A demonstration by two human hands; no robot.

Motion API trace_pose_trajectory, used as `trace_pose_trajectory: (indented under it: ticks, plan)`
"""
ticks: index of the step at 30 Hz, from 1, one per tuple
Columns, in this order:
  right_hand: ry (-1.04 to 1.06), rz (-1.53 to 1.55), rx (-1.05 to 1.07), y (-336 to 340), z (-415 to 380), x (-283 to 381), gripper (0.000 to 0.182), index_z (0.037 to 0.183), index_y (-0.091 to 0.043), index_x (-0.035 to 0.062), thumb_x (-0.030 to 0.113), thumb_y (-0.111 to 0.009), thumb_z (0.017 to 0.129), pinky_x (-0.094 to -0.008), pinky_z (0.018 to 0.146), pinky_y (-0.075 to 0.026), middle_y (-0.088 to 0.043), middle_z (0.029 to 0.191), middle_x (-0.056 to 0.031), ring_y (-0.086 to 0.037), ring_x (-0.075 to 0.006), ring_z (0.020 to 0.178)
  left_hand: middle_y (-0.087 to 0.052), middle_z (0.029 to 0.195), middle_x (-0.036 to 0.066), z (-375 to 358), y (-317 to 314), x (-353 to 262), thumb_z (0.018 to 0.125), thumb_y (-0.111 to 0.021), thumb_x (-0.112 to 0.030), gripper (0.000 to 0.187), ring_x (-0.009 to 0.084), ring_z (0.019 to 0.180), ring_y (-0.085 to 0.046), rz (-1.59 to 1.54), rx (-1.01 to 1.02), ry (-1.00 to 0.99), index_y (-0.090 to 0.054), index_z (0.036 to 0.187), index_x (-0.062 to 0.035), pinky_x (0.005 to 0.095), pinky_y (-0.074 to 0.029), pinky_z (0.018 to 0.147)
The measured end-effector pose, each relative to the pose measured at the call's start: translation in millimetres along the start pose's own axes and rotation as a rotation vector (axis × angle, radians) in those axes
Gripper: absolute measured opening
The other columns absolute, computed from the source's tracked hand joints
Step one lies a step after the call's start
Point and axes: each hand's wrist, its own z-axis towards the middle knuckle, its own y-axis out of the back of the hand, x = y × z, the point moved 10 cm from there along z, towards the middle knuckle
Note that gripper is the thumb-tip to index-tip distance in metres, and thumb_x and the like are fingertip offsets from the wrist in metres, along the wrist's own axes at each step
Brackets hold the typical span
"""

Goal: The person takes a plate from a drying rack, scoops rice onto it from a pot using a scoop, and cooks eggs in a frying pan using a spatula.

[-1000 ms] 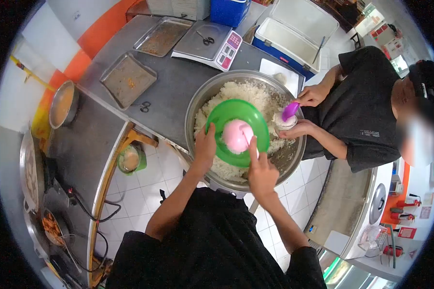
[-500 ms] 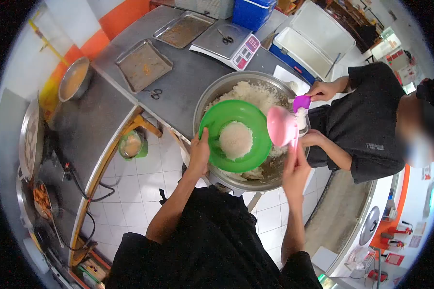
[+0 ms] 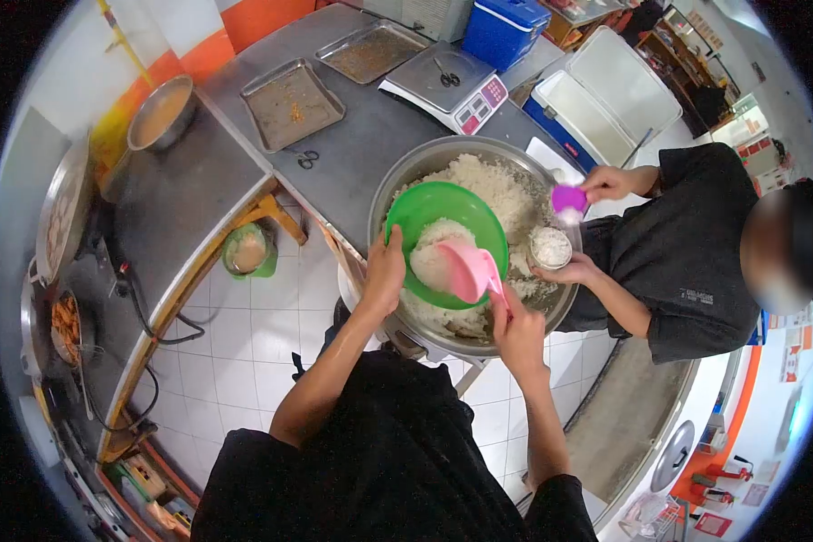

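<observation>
Left hand [image 3: 386,269] grips the near left rim of a round green plastic bowl [image 3: 471,210], thumb along the inner edge, and tips the bowl a little over a wide silver metal pot [image 3: 562,303] of loose white rice [image 3: 492,185]; that hold matches both earlier views. Inside the bowl sits a mound of white cooked rice [image 3: 437,242], its left part bare. Against the mound's lower right side lies a pink plastic scoop [image 3: 468,269], and this is the plain change: half a second ago it was held out past the bowl's right edge with the whole mound uncovered, and now its cup is back over the bowl, hiding part of the rice. That seems to put the scoop back to work on the same rice, rather than on what is in the pot. Whether its cup holds any rice, I cannot tell. Right hand [image 3: 519,332] is closed around the scoop's handle, just below the bowl's right side.

Farther right, a co-worker's lower hand [image 3: 576,269] holds a small round cup [image 3: 551,247] heaped with rice, of a material too unclear to name. Over its far side, the co-worker's upper hand [image 3: 611,183] holds a purple plastic scoop [image 3: 569,199], now clear of the cup, with a white clump at its lower edge
</observation>
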Motion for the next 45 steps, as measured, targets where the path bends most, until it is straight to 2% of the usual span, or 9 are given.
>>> trace_pose_trajectory:
  ticks: [9, 14, 23, 26, 32, 37, 40, 41, 45]
  plan:
    - [0.000, 0.026, -0.092, 33, 20, -3, 0.018, 0.105, -0.061, 0.0042, 0.017, -0.056, 0.094, -0.0444, 0.045, -0.045, -0.058, 0.058, -0.0208, -0.060, -0.0382, 0.052, -0.059, 0.119, 0.012, -12, -1, -2, 0.102, -0.041, -0.029, 0.042, 0.0189, 0.103, -0.056, -0.081, -0.032, 0.020, -0.051, 0.129, 0.0015, 0.0311, -0.044, 0.089]
    - [0.117, -0.038, -0.105, 27, 16, 13, 0.017, 0.104, -0.062, 0.0049, 0.017, -0.057, 0.094, -0.0434, 0.046, -0.044, -0.058, 0.059, -0.0207, -0.060, -0.0376, 0.052, -0.054, 0.125, 0.015, -10, -3, 11, 0.102, -0.041, -0.032, 0.045, 0.0228, 0.111, -0.055, -0.091, 0.012, 0.004, -0.044, 0.132, 0.0007, 0.0367, -0.047, 0.093]
    - [0.096, 0.010, 0.055, 3, 12, 16, 0.018, 0.103, -0.062, 0.0031, 0.017, -0.057, 0.093, -0.0463, 0.049, -0.045, -0.059, 0.064, -0.0234, -0.061, -0.0396, 0.058, -0.059, 0.120, 0.013, -16, -3, 8, 0.102, -0.040, -0.032, 0.044, 0.0196, 0.105, -0.055, 0.032, -0.081, 0.030, -0.050, 0.130, 0.0003, 0.0307, -0.043, 0.090]
    - [0.149, 0.086, 0.106, -12, 17, 9, 0.023, 0.101, -0.062, 0.0009, 0.022, -0.055, 0.095, -0.0426, 0.047, -0.044, -0.057, 0.058, -0.0185, -0.061, -0.0319, 0.050, -0.058, 0.121, 0.014, -18, -3, 11, 0.102, -0.041, -0.033, 0.046, 0.0203, 0.106, -0.055, 0.018, -0.075, 0.041, -0.048, 0.132, 0.0006, 0.0309, -0.042, 0.092]
    - [-0.580, 0.721, 0.396, -17, 2, -49, 0.031, 0.097, -0.065, 0.0024, 0.030, -0.049, 0.099, -0.0231, 0.034, -0.024, -0.045, 0.054, 0.0024, -0.038, -0.0046, 0.041, -0.058, 0.121, 0.013, -8, 24, 30, 0.102, -0.042, -0.032, 0.045, 0.0198, 0.109, -0.055, -0.155, -0.061, 0.017, -0.048, 0.130, 0.0023, 0.0314, -0.042, 0.093]
    - [-0.616, 0.808, 0.177, 24, -11, -72, 0.030, 0.098, -0.065, 0.0031, 0.028, -0.048, 0.100, -0.0189, 0.034, -0.022, -0.045, 0.055, 0.0028, -0.033, -0.0023, 0.039, -0.059, 0.120, 0.012, -30, 29, 4, 0.102, -0.042, -0.031, 0.043, 0.0196, 0.105, -0.058, -0.287, -0.016, 0.006, -0.048, 0.129, 0.0015, 0.0332, -0.048, 0.090]
    - [-0.433, 0.561, -0.046, 41, -14, -82, 0.028, 0.099, -0.065, 0.0007, 0.025, -0.051, 0.099, -0.0222, 0.037, -0.027, -0.047, 0.052, 0.0005, -0.036, -0.0055, 0.039, -0.058, 0.120, 0.012, -36, 35, -7, 0.102, -0.041, -0.031, 0.043, 0.0202, 0.103, -0.060, -0.298, -0.019, -0.023, -0.047, 0.129, 0.0013, 0.0343, -0.050, 0.088]
    - [-0.179, 0.090, -0.099, 56, -12, -62, 0.026, 0.099, -0.065, -0.0020, 0.022, -0.053, 0.098, -0.0264, 0.040, -0.030, -0.046, 0.051, -0.0017, -0.041, -0.0082, 0.042, -0.058, 0.120, 0.013, -36, 39, -7, 0.102, -0.041, -0.031, 0.043, 0.0203, 0.103, -0.060, -0.301, -0.029, -0.033, -0.048, 0.129, 0.0015, 0.0346, -0.051, 0.088]
    - [-0.162, -0.032, -0.285, 72, -18, -44, 0.023, 0.098, -0.064, -0.0030, 0.018, -0.052, 0.097, -0.0305, 0.046, -0.039, -0.055, 0.057, -0.0091, -0.049, -0.0101, 0.049, -0.059, 0.118, 0.012, -35, 50, -9, 0.102, -0.041, -0.032, 0.043, 0.0194, 0.101, -0.061, -0.272, -0.070, -0.060, -0.048, 0.128, 0.0018, 0.0342, -0.051, 0.087]
